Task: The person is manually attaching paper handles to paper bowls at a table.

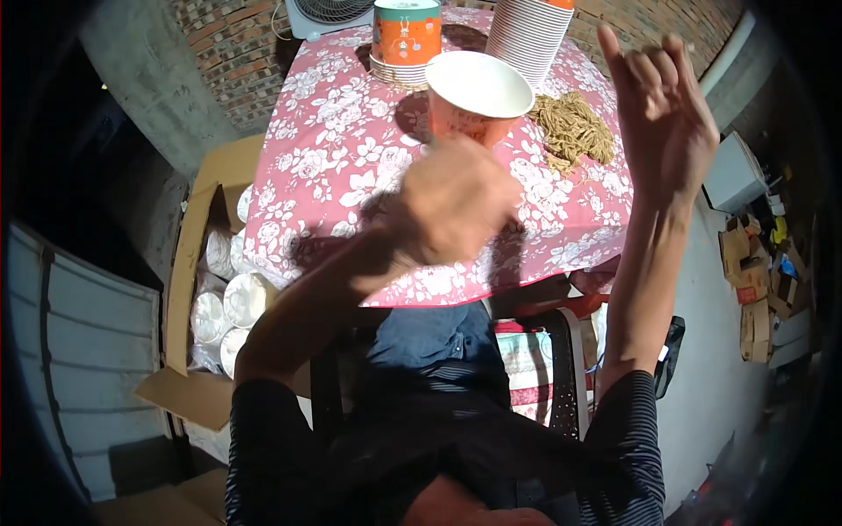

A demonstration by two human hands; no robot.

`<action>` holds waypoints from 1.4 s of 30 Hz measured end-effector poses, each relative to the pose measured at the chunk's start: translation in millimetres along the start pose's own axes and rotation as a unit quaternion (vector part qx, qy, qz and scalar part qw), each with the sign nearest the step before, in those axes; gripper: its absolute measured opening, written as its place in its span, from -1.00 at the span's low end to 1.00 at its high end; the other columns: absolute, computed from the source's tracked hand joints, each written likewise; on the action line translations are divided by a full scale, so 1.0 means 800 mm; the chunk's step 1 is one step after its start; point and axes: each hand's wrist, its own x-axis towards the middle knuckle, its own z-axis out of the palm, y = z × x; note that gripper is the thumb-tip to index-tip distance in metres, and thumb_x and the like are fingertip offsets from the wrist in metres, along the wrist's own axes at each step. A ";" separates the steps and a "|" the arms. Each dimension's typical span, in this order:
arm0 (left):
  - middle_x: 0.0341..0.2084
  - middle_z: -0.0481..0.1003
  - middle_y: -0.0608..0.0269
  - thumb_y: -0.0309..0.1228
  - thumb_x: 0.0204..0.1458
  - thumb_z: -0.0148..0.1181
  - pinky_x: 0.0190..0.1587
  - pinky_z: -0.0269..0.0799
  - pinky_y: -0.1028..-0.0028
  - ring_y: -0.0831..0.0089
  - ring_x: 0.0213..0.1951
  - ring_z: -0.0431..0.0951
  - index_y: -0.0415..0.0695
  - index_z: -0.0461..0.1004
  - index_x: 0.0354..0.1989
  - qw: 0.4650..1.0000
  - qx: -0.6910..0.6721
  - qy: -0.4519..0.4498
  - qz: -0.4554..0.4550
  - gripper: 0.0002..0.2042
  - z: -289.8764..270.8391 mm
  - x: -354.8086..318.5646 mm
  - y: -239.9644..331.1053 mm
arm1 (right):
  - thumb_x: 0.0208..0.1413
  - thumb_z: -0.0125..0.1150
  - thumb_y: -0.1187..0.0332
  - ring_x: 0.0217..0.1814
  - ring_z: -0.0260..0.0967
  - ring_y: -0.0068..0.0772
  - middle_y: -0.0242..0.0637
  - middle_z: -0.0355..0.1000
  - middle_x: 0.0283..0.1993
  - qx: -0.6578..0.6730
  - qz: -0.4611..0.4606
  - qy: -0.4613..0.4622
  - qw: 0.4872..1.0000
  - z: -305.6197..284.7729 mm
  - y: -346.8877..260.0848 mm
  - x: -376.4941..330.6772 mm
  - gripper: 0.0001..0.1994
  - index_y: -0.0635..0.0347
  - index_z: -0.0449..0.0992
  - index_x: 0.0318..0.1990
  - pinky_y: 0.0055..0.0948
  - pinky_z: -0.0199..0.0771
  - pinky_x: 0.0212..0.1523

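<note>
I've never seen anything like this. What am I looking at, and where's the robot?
There's no robot here: these are a person's bare hands. The single picture comes from a wide fisheye camera on the person's head, looking down, which is why straight edges bend.

The left hand, blurred, is in front of an open orange paper tub with a white inside. The right hand is raised at the right, some fingers curled. I can't make out anything held in either, or whether the left touches the tub.

On the pink flowered tablecloth are also a tan heap of string, a tall stack of paper tubs and a shorter orange-and-green stack.
</note>
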 end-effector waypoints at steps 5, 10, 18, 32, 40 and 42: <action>-0.33 0.52 -0.04 -0.52 -0.02 0.34 -0.14 0.53 0.17 0.05 -0.18 0.55 -0.35 0.51 -0.22 0.986 0.110 -0.107 -0.069 -0.78 0.072 -0.004 -0.005 | 0.40 0.13 0.30 -0.42 0.16 -0.66 -0.62 0.07 -0.47 0.226 0.084 -0.061 0.969 0.020 0.034 0.056 -0.85 0.17 0.40 -0.07 -0.13 0.34 0.43; -0.43 0.58 -0.11 -0.46 0.01 0.32 -0.28 0.58 0.10 0.03 -0.40 0.62 -0.43 0.43 0.05 0.917 0.294 -0.212 -0.168 -0.56 0.119 -0.019 -0.093 | 0.39 0.13 0.32 -0.35 0.23 -0.62 -0.59 0.14 -0.43 -0.122 -0.009 0.003 0.993 0.062 0.031 0.059 -0.84 0.19 0.41 -0.02 -0.16 0.35 0.43; -0.60 0.60 0.21 -0.49 0.11 0.22 -0.28 0.46 0.28 0.35 -0.53 0.58 -0.07 0.70 -0.16 0.929 0.106 -0.345 -0.086 -0.82 -0.037 -0.019 -0.086 | 0.42 0.10 0.39 -0.18 0.49 -0.37 -0.25 0.46 -0.28 -0.231 -0.075 0.134 0.961 -0.131 -0.038 0.025 -0.76 0.43 0.47 0.03 -0.04 0.40 0.44; -0.46 0.62 0.11 -0.30 0.03 0.44 -0.15 0.51 0.22 0.14 -0.33 0.68 -0.16 0.55 -0.17 0.914 0.007 -0.339 -0.222 -0.72 -0.105 -0.006 -0.029 | 0.35 0.19 0.35 -0.27 0.41 -0.65 -0.37 0.62 -0.23 -0.324 0.236 0.112 0.909 -0.008 0.081 -0.156 -0.82 0.23 0.68 -0.19 -0.53 0.40 -0.18; -0.51 0.58 0.18 -0.32 0.07 0.38 -0.13 0.41 0.29 0.18 -0.42 0.61 -0.17 0.56 -0.38 0.915 0.000 -0.346 -0.208 -0.81 -0.090 -0.006 -0.032 | 0.33 0.17 0.41 -0.40 0.42 -0.69 -0.39 0.55 -0.41 -0.310 0.345 0.050 0.885 0.028 0.103 -0.176 -0.78 0.41 0.66 -0.24 -0.59 0.41 -0.39; -0.53 0.57 0.17 -0.30 0.08 0.38 -0.15 0.40 0.28 0.17 -0.43 0.60 -0.17 0.56 -0.40 0.915 -0.005 -0.347 -0.205 -0.80 -0.090 -0.008 -0.032 | 0.33 0.15 0.42 -0.38 0.45 -0.67 -0.38 0.57 -0.41 -0.319 0.371 0.032 0.872 0.031 0.103 -0.174 -0.78 0.39 0.66 -0.25 -0.57 0.46 -0.36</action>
